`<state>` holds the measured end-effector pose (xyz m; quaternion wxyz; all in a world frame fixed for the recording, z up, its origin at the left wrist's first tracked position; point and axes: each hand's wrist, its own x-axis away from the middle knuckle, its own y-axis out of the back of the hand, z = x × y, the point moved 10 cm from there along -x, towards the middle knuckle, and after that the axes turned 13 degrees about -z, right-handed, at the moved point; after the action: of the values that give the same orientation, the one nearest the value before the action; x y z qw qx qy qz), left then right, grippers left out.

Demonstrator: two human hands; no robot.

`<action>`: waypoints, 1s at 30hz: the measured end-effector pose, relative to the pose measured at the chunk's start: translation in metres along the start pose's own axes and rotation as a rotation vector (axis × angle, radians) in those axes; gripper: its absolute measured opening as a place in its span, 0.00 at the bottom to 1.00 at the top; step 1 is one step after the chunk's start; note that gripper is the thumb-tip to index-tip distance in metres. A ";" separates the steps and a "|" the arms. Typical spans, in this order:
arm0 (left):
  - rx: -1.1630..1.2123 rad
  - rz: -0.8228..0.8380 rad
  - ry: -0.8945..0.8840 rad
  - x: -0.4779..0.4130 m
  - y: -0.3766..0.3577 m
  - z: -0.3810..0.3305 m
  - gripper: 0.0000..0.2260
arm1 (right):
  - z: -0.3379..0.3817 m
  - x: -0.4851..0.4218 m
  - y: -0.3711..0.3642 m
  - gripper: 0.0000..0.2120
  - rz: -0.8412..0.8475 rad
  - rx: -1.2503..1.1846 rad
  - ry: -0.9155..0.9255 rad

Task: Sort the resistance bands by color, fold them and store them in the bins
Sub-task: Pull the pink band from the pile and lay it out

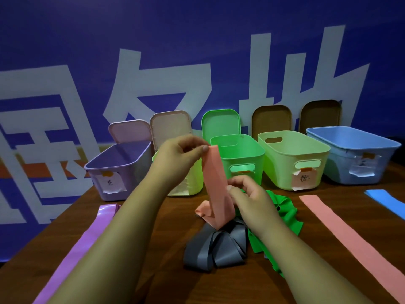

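My left hand (179, 159) pinches the top end of a pink resistance band (215, 178) and holds it upright over the table. My right hand (249, 194) grips the same band lower down, at its right edge. The band's lower end lies crumpled on the table. Under it sit a grey band (210, 249) in a loose heap and a crumpled green band (282, 213). A purple band (87, 235) lies flat at the left, a second pink band (348, 235) flat at the right, and a blue band (381, 198) at the far right.
Five open bins stand in a row at the back of the brown table (166, 279): purple (118, 170), pale yellow (192, 181), green (241, 159), light green (293, 161) and blue (352, 154). Their lids lean against the blue wall behind.
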<state>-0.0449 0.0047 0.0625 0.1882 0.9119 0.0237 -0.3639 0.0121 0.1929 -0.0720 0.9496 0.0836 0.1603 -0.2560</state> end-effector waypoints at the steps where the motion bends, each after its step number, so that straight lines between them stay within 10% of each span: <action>1: -0.007 -0.009 -0.016 -0.004 0.002 -0.006 0.05 | -0.002 -0.001 0.001 0.03 -0.010 -0.010 -0.015; 12: -0.216 -0.088 -0.283 -0.049 0.016 -0.082 0.06 | -0.012 -0.005 -0.002 0.08 -0.002 -0.039 -0.031; 30: -0.089 -0.112 -0.236 -0.068 0.030 -0.117 0.06 | -0.008 -0.007 -0.004 0.13 -0.011 0.124 0.063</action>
<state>-0.0131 0.0257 0.1954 0.2093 0.8509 0.0681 -0.4770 0.0026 0.1945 -0.0776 0.9358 0.1495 0.1743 -0.2676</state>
